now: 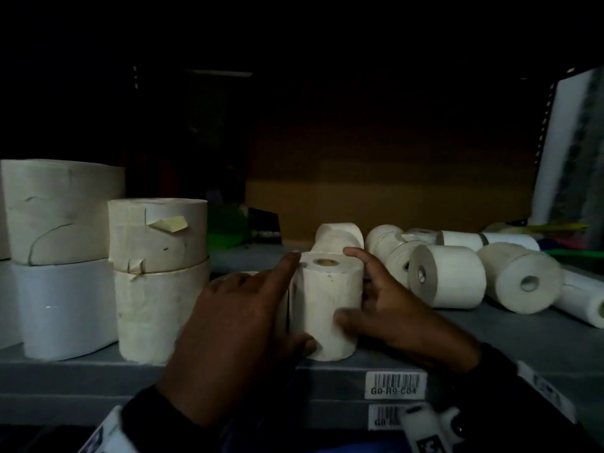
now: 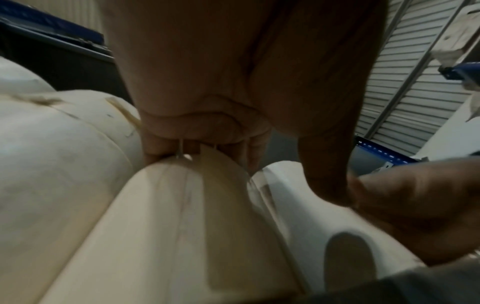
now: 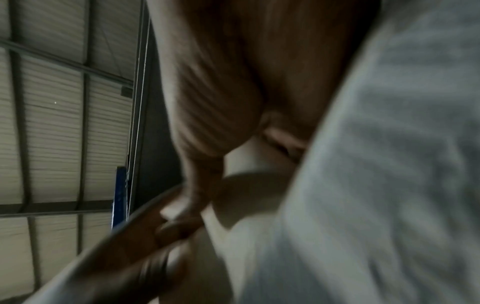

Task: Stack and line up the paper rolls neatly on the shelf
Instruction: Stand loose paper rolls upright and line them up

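Note:
A small cream paper roll (image 1: 327, 299) stands upright near the front of the grey shelf (image 1: 523, 338). My right hand (image 1: 359, 286) pinches it, thumb on its front and index finger over the far top rim. Close against its left stands a second small roll (image 1: 235, 275), mostly hidden under my left hand (image 1: 284, 299). In the left wrist view the left hand's fingers (image 2: 155, 148) curl over the far end of that second roll (image 2: 194, 226), and the thumb presses the upright roll (image 2: 298, 205). The right wrist view is blurred.
Two wide cream rolls (image 1: 157, 230) are stacked at the left, with a bigger stack (image 1: 62, 210) beside them. Several loose small rolls (image 1: 447, 276) lie on their sides at the right. A cardboard box (image 1: 392, 204) stands behind. A barcode label (image 1: 395, 384) marks the shelf's front edge.

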Demonstrator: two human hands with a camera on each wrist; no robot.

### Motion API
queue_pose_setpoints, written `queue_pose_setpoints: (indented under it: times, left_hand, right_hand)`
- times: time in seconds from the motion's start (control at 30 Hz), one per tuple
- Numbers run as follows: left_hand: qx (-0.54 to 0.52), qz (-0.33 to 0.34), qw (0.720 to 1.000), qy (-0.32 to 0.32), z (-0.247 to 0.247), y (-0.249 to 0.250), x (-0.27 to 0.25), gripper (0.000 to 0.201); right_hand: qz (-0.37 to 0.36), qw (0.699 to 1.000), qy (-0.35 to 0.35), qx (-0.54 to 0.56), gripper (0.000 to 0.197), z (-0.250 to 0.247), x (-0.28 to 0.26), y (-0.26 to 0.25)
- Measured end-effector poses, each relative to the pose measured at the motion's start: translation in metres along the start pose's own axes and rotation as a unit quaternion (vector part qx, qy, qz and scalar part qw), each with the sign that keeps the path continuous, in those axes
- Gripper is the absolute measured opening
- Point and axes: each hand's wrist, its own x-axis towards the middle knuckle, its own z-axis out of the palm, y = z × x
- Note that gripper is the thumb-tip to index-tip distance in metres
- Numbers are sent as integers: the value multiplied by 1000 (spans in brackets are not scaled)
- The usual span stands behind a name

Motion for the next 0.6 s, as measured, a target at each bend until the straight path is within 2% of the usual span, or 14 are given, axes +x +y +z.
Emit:
queue_pose_setpoints:
  times: [0.03, 0.1, 0.13, 0.2, 0.33, 0.4, 0.47, 0.53, 0.6]
  left_hand:
    - [3, -1, 1000, -2, 1, 0, 1, 105]
    - [15, -24, 999, -34, 2, -3, 3, 100]
    - [25, -35, 999, -27, 3, -6, 4, 97]
    - [29, -41, 999, -4, 7, -9, 5, 91]
    - [21, -39, 998, -53, 6, -11, 5, 80]
    - [23, -61, 995, -76, 5, -13, 5, 83]
    - [22, -51, 997, -48, 0, -12, 6, 86]
    - [-19, -51, 996, -65, -3, -13, 7, 92]
    - [-49, -32, 997, -42, -2, -18, 8, 95]
  right_hand:
    - [12, 1000, 13, 13, 79, -8, 2, -10]
    - [5, 996, 86, -30, 59, -31, 17, -26]
    - [-5, 991, 117, -71, 56, -44, 30, -32]
    - [-15, 972, 134, -191, 56, -64, 61, -33]
    - [32, 907, 75, -413, 75, -75, 123, -8]
    - [71, 891, 33, -448, 87, -70, 137, 0]
    - [121, 872, -28, -473, 94, -66, 145, 6]
    - [143, 862, -64, -483, 89, -65, 145, 4]
    - [122, 882, -46, -453, 71, -69, 141, -2]
